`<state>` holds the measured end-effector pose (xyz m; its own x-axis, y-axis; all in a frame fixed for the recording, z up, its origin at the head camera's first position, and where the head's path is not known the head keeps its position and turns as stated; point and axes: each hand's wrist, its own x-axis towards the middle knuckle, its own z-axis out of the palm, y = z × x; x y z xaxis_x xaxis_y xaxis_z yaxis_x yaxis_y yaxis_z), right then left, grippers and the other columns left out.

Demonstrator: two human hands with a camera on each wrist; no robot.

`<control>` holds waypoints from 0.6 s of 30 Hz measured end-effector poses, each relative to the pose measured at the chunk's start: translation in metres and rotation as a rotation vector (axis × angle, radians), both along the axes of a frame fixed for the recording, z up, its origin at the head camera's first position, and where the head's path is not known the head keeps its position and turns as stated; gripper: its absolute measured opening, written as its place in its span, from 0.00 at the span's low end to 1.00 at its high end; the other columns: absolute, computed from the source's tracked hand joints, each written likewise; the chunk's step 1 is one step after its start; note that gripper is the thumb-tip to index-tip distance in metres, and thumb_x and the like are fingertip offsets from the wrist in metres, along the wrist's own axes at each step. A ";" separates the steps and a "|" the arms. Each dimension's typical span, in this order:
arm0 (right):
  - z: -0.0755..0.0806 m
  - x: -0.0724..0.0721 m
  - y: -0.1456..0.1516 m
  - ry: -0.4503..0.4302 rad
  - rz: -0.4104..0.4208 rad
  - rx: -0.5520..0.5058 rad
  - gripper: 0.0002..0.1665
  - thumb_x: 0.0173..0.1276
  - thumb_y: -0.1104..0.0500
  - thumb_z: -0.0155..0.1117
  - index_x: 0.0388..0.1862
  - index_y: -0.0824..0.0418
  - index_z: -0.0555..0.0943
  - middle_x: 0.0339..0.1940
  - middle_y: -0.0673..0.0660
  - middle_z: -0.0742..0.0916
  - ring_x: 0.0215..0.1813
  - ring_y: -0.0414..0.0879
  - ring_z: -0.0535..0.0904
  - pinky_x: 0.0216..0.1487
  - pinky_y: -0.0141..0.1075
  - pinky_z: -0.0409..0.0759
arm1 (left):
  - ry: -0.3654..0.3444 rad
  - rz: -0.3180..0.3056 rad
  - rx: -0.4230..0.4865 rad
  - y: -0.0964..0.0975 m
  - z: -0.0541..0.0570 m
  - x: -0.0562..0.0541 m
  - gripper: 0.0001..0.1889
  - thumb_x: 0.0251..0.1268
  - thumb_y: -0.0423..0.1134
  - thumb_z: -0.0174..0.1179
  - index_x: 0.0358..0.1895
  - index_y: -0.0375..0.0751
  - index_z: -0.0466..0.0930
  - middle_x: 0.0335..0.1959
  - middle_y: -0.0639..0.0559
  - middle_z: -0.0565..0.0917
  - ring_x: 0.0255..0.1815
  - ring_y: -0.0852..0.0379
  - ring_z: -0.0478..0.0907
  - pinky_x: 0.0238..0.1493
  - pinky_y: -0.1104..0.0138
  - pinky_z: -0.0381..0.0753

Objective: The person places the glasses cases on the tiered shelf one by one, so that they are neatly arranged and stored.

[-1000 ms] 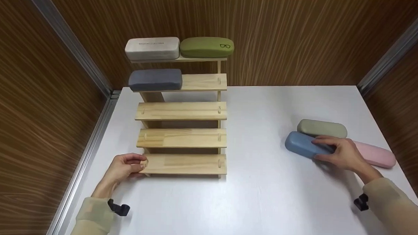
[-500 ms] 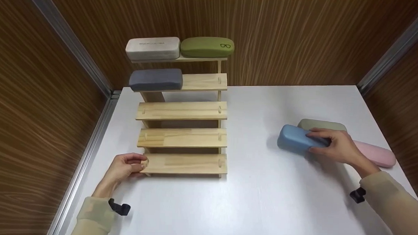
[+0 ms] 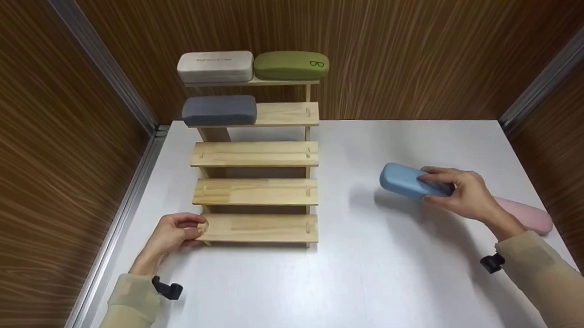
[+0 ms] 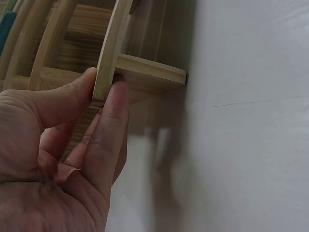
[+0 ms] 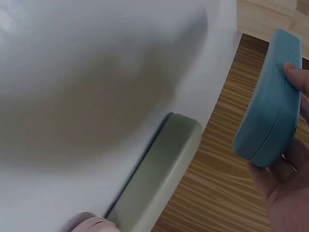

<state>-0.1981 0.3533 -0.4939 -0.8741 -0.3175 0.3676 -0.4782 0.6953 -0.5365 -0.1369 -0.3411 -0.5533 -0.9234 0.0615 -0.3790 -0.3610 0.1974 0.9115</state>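
My left hand (image 3: 175, 233) pinches the left end of the lowest board of a tiered wooden rack (image 3: 260, 228). The left wrist view shows the thumb on one face of the board end (image 4: 105, 72) and fingers on the other. On the right, my right hand (image 3: 466, 192) grips a blue glasses case (image 3: 402, 180) by its right part, held above the white table with its shadow below. In the right wrist view, thumb and fingers wrap the blue case, which is closed. A sage green case (image 5: 157, 169) lies on the table, mostly hidden behind the right hand in the head view.
A pink case (image 3: 523, 216) lies at the table's right. The rack's top tier bears a white case (image 3: 215, 67) and an olive green case (image 3: 290, 66); a dark grey-blue case (image 3: 219, 110) sits at the left of the tier below. Wood-grain panels (image 3: 398, 51) enclose the table.
My right hand has lifted the blue case off the table and carried it up and leftward, away from the sage green and pink cases. The left hand stays at the rack.
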 end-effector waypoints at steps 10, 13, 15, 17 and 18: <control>0.030 -0.003 -0.024 0.032 0.062 0.004 0.32 0.51 0.70 0.91 0.57 0.54 0.96 0.62 0.64 0.94 0.62 0.12 0.72 0.62 0.06 0.70 | -0.008 0.009 -0.005 -0.001 -0.001 0.001 0.21 0.70 0.21 0.70 0.64 0.20 0.83 0.43 0.57 0.95 0.42 0.65 0.90 0.45 0.69 0.98; 0.039 -0.005 -0.031 0.018 0.074 0.003 0.32 0.53 0.69 0.91 0.58 0.52 0.96 0.63 0.63 0.94 0.62 0.12 0.73 0.60 0.07 0.70 | -0.007 0.012 -0.013 -0.001 -0.001 0.001 0.21 0.70 0.21 0.70 0.64 0.20 0.83 0.44 0.56 0.95 0.41 0.66 0.90 0.44 0.70 0.98; 0.045 -0.007 -0.035 0.024 0.087 0.008 0.31 0.53 0.69 0.91 0.58 0.52 0.96 0.63 0.62 0.95 0.62 0.12 0.74 0.59 0.07 0.70 | -0.005 0.009 -0.016 -0.001 -0.001 0.001 0.21 0.70 0.22 0.71 0.64 0.21 0.84 0.45 0.55 0.95 0.41 0.66 0.90 0.43 0.71 0.97; 0.050 -0.010 -0.038 0.043 0.109 0.012 0.31 0.53 0.69 0.90 0.58 0.54 0.96 0.62 0.63 0.94 0.62 0.13 0.74 0.58 0.08 0.71 | -0.008 0.010 -0.011 0.000 0.000 0.000 0.20 0.70 0.22 0.71 0.63 0.21 0.84 0.45 0.55 0.95 0.40 0.65 0.90 0.42 0.71 0.97; 0.052 -0.012 -0.040 0.055 0.122 0.012 0.31 0.52 0.69 0.90 0.58 0.55 0.96 0.62 0.64 0.94 0.62 0.13 0.74 0.58 0.08 0.72 | -0.010 0.010 -0.007 0.000 0.000 0.000 0.20 0.70 0.22 0.71 0.63 0.21 0.84 0.45 0.55 0.95 0.40 0.65 0.91 0.42 0.71 0.97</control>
<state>-0.2100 0.3132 -0.4421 -0.8074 -0.4248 0.4094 -0.5880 0.6364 -0.4993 -0.1369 -0.3411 -0.5532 -0.9201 0.0500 -0.3885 -0.3718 0.2001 0.9065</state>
